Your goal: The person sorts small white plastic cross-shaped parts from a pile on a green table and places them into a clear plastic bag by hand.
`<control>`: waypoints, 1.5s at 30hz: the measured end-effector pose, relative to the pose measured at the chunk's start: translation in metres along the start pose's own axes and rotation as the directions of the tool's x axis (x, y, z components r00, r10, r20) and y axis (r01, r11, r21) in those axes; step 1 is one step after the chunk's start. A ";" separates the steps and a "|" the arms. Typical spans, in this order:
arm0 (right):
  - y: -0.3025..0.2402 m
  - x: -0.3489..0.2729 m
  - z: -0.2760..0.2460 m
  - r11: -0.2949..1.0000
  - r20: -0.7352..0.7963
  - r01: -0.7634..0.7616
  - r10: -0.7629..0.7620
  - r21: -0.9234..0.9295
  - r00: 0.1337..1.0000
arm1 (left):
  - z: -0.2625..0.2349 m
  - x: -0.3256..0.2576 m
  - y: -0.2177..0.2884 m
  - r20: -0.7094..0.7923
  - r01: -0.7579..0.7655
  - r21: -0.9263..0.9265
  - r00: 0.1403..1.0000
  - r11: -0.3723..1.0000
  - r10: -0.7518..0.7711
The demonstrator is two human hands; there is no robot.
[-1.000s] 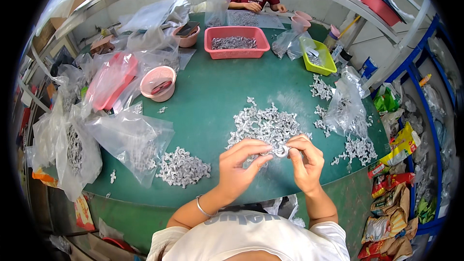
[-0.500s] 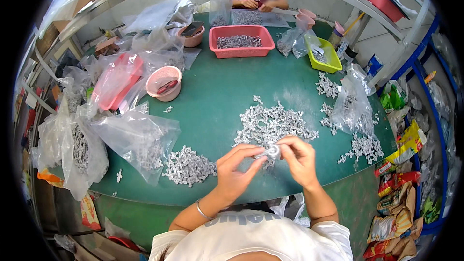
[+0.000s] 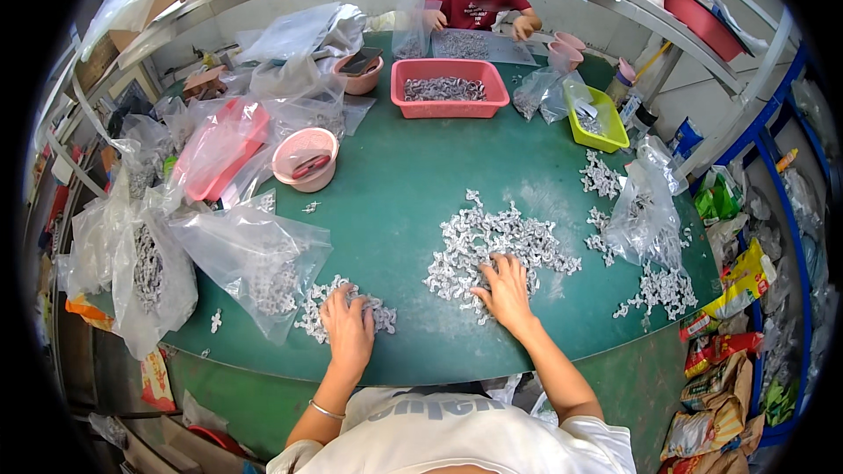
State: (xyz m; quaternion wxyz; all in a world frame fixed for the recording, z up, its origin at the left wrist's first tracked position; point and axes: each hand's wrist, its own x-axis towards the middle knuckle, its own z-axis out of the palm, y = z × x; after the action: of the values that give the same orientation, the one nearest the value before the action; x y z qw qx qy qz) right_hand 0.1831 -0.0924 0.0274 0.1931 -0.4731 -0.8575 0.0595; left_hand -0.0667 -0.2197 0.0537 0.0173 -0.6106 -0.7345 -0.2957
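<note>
My left hand [image 3: 349,326] rests on the smaller pile of grey metal parts [image 3: 381,317] near the front edge of the table, its fingers a little apart and bent down into the parts. To the right, my right hand [image 3: 507,293] reaches onto the larger pile of grey metal parts [image 3: 492,233]. Its fingers are spread, and the tips touch the near side of the pile. The parts are small, knobbly and loosely heaped. Neither hand visibly holds a part, though the fingertips are partly hidden among them.
A pink tray [image 3: 450,108] of similar parts stands at the back, before a person in a red shirt [image 3: 474,4]. A pink basket [image 3: 305,177] and plastic bags [image 3: 255,254] fill the left. On the right are a yellow-green tray [image 3: 600,138], a parts-filled bag [image 3: 645,219] and loose heaps.
My hands were together over the large pile, pinching a small grey part. They have separated: the left moved left onto the smaller pile, the right down onto the larger one.
</note>
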 end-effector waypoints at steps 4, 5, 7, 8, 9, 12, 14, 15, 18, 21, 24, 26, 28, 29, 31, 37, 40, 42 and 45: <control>0.000 0.000 -0.005 0.997 0.010 0.071 -0.070 -0.022 0.997 | 0.000 0.006 0.017 0.064 -0.046 -0.079 0.997 0.996 0.051; 0.000 0.001 -0.004 0.998 0.027 0.064 -0.064 -0.002 0.998 | 0.005 0.005 0.018 0.130 -0.096 -0.052 0.986 0.994 0.102; 0.002 0.002 -0.005 0.998 0.059 0.056 -0.059 0.036 0.997 | 0.015 0.001 0.015 0.230 -0.144 0.000 0.963 0.990 0.140; 0.001 0.002 -0.005 0.997 0.057 0.045 -0.048 0.062 0.997 | 0.019 -0.004 0.011 0.265 -0.141 0.030 0.956 0.990 0.128; 0.001 0.001 -0.006 0.996 0.053 0.031 -0.035 0.086 0.998 | 0.021 -0.004 0.010 0.299 -0.141 0.056 0.947 0.988 0.118; 0.001 -0.001 -0.006 0.995 0.016 0.026 -0.028 0.092 0.999 | 0.023 -0.002 0.009 0.316 -0.125 0.042 0.943 0.991 0.106; 0.002 -0.003 -0.005 0.994 -0.014 0.033 -0.031 0.105 0.999 | 0.024 -0.002 0.011 0.306 -0.125 0.047 0.946 0.991 0.105; 0.001 -0.004 -0.004 0.993 -0.035 0.028 -0.024 0.114 0.999 | 0.024 -0.002 0.012 0.301 -0.125 0.050 0.948 0.991 0.104; 0.001 -0.006 -0.001 0.987 -0.088 0.018 -0.005 0.158 0.996 | 0.023 0.000 0.016 0.259 -0.122 -0.022 0.958 0.992 0.123; 0.003 -0.005 0.000 0.977 -0.132 0.024 0.004 0.212 0.991 | 0.023 0.005 0.028 0.241 -0.100 -0.129 0.962 0.987 0.129; 0.003 -0.003 -0.004 0.967 -0.196 0.039 0.012 0.251 0.981 | 0.026 0.007 0.039 0.242 -0.107 -0.240 0.956 0.965 0.166; 0.007 -0.002 -0.005 0.951 -0.230 0.048 0.024 0.304 0.973 | 0.030 0.007 0.046 0.248 -0.121 -0.285 0.949 0.951 0.195; 0.008 -0.002 -0.008 0.932 -0.228 0.005 0.083 0.362 0.970 | 0.033 0.008 0.050 0.247 -0.132 -0.334 0.943 0.933 0.222; 0.007 -0.002 -0.010 0.920 -0.225 -0.016 0.113 0.391 0.968 | 0.035 0.008 0.053 0.242 -0.135 -0.363 0.942 0.922 0.233; 0.003 -0.001 -0.014 0.916 -0.251 -0.028 0.139 0.399 0.958 | 0.037 0.009 0.057 0.239 -0.150 -0.393 0.936 0.907 0.258; -0.014 -0.007 -0.025 0.649 0.077 -0.299 0.348 0.700 0.934 | 0.033 0.014 0.079 0.247 -0.034 -0.560 0.947 0.828 0.206; -0.016 -0.017 -0.017 0.408 0.275 -0.363 0.259 0.838 0.926 | 0.036 0.013 0.088 0.192 -0.016 -0.637 0.965 0.771 0.179; -0.023 -0.020 -0.021 0.324 0.351 -0.392 0.179 0.861 0.919 | 0.040 0.009 0.091 0.095 -0.067 -0.640 0.982 0.766 0.165; -0.023 -0.026 -0.023 0.237 0.407 -0.421 0.107 0.876 0.907 | 0.046 0.001 0.085 0.163 -0.043 -0.685 0.964 0.728 0.210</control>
State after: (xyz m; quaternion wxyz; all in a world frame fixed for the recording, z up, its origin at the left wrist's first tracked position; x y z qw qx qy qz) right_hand 0.1865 -0.1287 0.0475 0.3072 -0.3900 -0.5744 0.6508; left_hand 0.0256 -0.1910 0.0519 -0.2698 -0.6538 -0.5302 -0.4675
